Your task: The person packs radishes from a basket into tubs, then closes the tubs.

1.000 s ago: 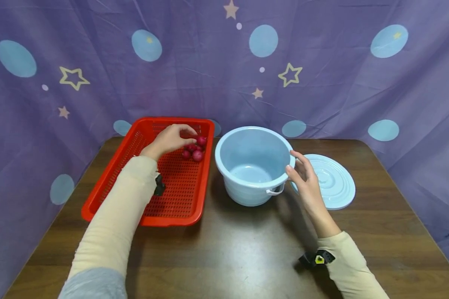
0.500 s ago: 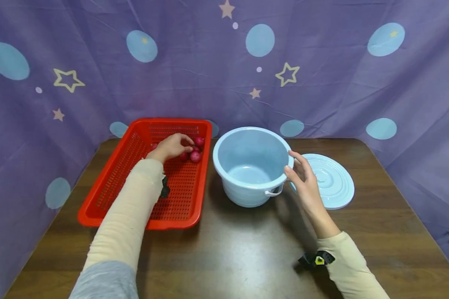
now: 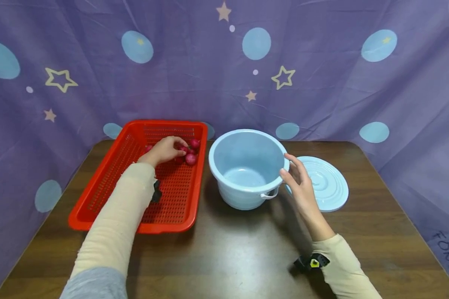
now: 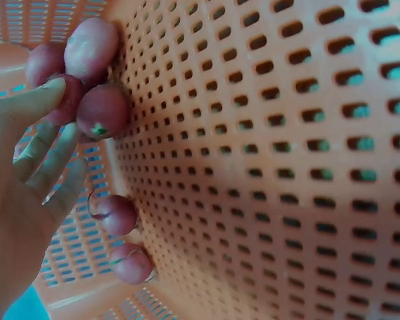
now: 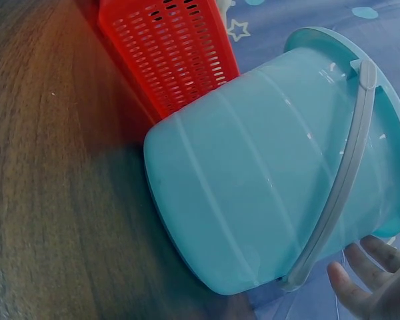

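Note:
My left hand (image 3: 162, 150) reaches down into the red perforated basket (image 3: 199, 182). In the left wrist view, its thumb and fingers close around a small red radish (image 4: 70, 105) in a cluster with several others. Two more radishes (image 4: 117, 215) lie apart, below the fingertips. On the right, my right hand (image 3: 303, 187) holds the rim of a light blue bucket (image 3: 243, 199), thumb and index finger on the rim. The other fingers are spread outside under the rim, as the right wrist view shows. The bucket stands upright, and its inside holds nothing.
A round light blue lid (image 3: 331, 182) lies flat to the right of the bucket, partly behind my right hand. The bucket's handle (image 5: 343, 173) hangs down its side. Everything stands on a brown wooden table (image 3: 232, 257) before a purple patterned curtain (image 3: 194, 62).
My left hand has lowered from above the radishes into the cluster, its fingers closing on one. My right hand stays on the bucket rim. The view has shifted slightly.

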The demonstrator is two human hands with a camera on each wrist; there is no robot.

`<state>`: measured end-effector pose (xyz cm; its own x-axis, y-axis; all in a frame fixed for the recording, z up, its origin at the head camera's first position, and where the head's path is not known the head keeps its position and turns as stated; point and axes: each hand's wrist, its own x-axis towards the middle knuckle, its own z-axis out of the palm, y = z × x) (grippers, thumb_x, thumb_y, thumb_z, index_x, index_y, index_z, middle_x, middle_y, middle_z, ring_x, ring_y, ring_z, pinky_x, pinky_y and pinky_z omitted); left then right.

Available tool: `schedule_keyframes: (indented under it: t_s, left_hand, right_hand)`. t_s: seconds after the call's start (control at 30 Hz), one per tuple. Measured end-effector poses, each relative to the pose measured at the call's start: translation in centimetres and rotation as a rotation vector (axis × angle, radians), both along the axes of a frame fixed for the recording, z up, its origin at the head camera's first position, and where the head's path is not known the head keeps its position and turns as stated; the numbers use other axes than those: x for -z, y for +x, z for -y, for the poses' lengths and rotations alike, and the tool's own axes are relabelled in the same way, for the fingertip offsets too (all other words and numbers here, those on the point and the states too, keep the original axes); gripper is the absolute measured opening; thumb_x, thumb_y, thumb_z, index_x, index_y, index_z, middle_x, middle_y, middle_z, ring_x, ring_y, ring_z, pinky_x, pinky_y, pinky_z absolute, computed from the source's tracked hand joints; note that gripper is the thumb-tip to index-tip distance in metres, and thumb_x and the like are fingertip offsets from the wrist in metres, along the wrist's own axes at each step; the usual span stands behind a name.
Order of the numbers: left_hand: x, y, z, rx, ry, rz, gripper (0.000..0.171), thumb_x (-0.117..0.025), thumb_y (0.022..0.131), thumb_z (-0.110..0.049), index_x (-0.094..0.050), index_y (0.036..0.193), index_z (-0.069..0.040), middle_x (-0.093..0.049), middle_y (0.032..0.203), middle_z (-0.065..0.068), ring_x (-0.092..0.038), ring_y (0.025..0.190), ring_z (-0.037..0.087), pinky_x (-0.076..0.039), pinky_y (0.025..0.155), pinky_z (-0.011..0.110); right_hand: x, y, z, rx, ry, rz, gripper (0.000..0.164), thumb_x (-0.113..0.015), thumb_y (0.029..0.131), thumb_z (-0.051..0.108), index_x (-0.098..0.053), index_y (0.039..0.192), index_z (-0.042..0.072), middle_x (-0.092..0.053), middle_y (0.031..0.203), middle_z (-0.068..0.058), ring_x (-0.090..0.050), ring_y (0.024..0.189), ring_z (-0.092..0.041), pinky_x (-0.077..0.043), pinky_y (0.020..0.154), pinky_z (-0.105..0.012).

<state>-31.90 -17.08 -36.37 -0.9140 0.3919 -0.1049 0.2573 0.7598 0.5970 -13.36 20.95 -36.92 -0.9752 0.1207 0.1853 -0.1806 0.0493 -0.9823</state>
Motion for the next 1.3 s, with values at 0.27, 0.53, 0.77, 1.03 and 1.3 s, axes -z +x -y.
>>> schedule_keyframes:
  t_s: [0.27, 0.53, 0.77, 1.03, 1.3]
  left_hand:
    - [-1.8, 0.5, 0.9, 0.033, 0.024, -0.041, 0.027, -0.067, 0.094, -0.009, -0.065, 0.119, -0.001, -0.062, 0.122, 0.018, -0.059, 0.103, 0.033, -0.044, 0.094, 0.047]
    - [-4.0, 1.4, 0.2, 0.048, 0.049, -0.108, 0.025, -0.07, 0.092, -0.011, -0.067, 0.116, -0.004, -0.062, 0.114, 0.014, -0.057, 0.1, 0.03, -0.044, 0.093, 0.046]
    - [-5.6, 2.7, -0.9, 0.086, 0.065, -0.152, 0.025, -0.073, 0.09, -0.01, -0.069, 0.114, -0.008, -0.063, 0.111, 0.01, -0.059, 0.099, 0.027, -0.045, 0.094, 0.045]
    - [-6.9, 3.9, -2.0, 0.173, 0.079, -0.205, 0.023, -0.074, 0.09, -0.012, -0.07, 0.113, -0.011, -0.061, 0.107, 0.005, -0.058, 0.099, 0.023, -0.046, 0.091, 0.042]
    - [-8.2, 5.1, -3.3, 0.193, 0.14, -0.207, 0.024, -0.075, 0.09, -0.015, -0.07, 0.113, -0.015, -0.061, 0.105, 0.0, -0.058, 0.095, 0.017, -0.047, 0.092, 0.036]
  right_hand:
    - [0.0, 0.0, 0.1, 0.015, 0.016, 0.015, 0.047, -0.055, 0.1, 0.012, -0.044, 0.146, 0.008, -0.049, 0.142, -0.02, -0.052, 0.12, -0.023, -0.047, 0.086, -0.022]
    - [-0.2, 0.1, 0.0, 0.007, 0.011, 0.004, 0.048, -0.056, 0.101, 0.013, -0.043, 0.147, 0.008, -0.049, 0.142, -0.021, -0.053, 0.118, -0.021, -0.047, 0.086, -0.022]
    - [0.1, 0.0, 0.1, -0.005, -0.01, -0.019, 0.048, -0.056, 0.1, 0.012, -0.043, 0.146, 0.007, -0.049, 0.14, -0.023, -0.055, 0.115, -0.022, -0.048, 0.084, -0.021]
    - [0.1, 0.1, 0.1, -0.004, -0.024, -0.021, 0.048, -0.055, 0.1, 0.009, -0.042, 0.146, 0.004, -0.049, 0.14, -0.024, -0.055, 0.115, -0.025, -0.048, 0.084, -0.021]
    - [0.3, 0.1, 0.1, 0.002, -0.027, -0.004, 0.047, -0.056, 0.1, 0.011, -0.044, 0.146, 0.008, -0.049, 0.14, -0.021, -0.054, 0.117, -0.024, -0.048, 0.085, -0.021]
